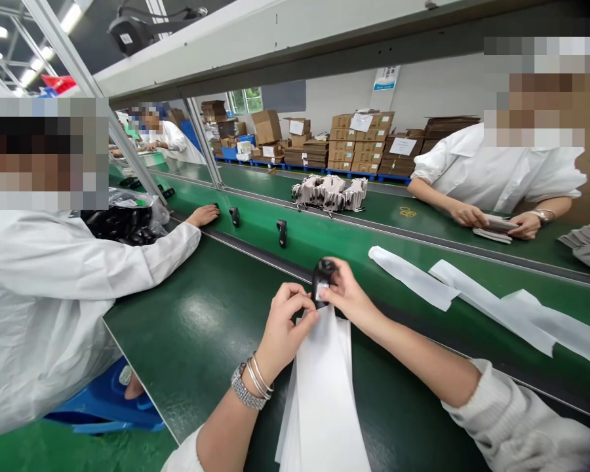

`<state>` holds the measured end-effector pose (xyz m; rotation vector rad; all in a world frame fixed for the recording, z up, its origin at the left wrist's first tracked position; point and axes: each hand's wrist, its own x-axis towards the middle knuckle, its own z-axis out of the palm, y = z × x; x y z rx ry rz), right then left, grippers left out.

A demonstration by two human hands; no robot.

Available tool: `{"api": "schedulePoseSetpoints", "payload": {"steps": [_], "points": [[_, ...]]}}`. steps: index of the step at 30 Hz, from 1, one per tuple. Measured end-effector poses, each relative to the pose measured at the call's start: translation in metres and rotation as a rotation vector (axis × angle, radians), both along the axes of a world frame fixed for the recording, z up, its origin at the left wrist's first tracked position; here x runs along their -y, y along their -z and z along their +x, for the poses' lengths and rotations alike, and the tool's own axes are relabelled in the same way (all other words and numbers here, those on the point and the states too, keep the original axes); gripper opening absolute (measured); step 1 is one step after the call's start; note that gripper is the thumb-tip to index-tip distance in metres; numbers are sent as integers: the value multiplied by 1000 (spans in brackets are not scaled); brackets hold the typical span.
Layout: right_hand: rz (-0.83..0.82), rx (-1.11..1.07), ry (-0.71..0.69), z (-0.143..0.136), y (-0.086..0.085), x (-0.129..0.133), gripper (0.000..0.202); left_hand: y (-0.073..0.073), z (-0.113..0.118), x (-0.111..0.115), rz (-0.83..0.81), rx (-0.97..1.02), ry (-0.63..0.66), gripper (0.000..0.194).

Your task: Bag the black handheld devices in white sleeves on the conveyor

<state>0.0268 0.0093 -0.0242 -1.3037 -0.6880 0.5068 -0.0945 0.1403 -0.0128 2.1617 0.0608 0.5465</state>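
Observation:
My right hand (343, 288) is closed around a small black handheld device (323, 272) with a pale patch on its lower part. The device stands roughly upright over the top end of a stack of long, flat white sleeves (324, 400). Thumb and fingertips of my left hand (289, 318) pinch the upper edge of the top sleeve, just below the device. A silver watch and bangles are on that wrist. Beyond my hands, two similar black devices (282, 233) (234, 217) stand apart on the green conveyor belt (255, 229).
Filled white sleeves (413, 276) lie along the belt at right. Left of me, a co-worker's hand (204, 215) touches a device by a bag of black parts (122, 219). Across the belt, another person handles folded papers (494, 226) near a bundled paper pile (329, 192). An overhead beam (295, 39) spans above.

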Motion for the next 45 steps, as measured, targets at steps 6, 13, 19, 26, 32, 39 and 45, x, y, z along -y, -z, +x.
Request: {"api": "schedulePoseSetpoints", "payload": {"steps": [6,13,19,26,32,39,45], "points": [[-147,-146,-371,-26,7,-3,37,2,0,0,-127,86,-182,12],[-261,109,250,57,-20,-5,28,10,3,-15,-18,-122,-158,11],[-803,734,351,131,-16,-48,33,13,0,-17,184,-413,-64,11],[-866,578,223,138,24,-126,39,17,5,-13,264,-320,-50,15],[-683,296,345,146,31,-109,20,20,7,-13,304,-229,-67,28],[-11,-114,32,73,16,-27,87,13,3,-8,263,-80,-1,15],[65,-147,-71,29,8,9,96,8,1,-4,254,37,-30,8]]}}
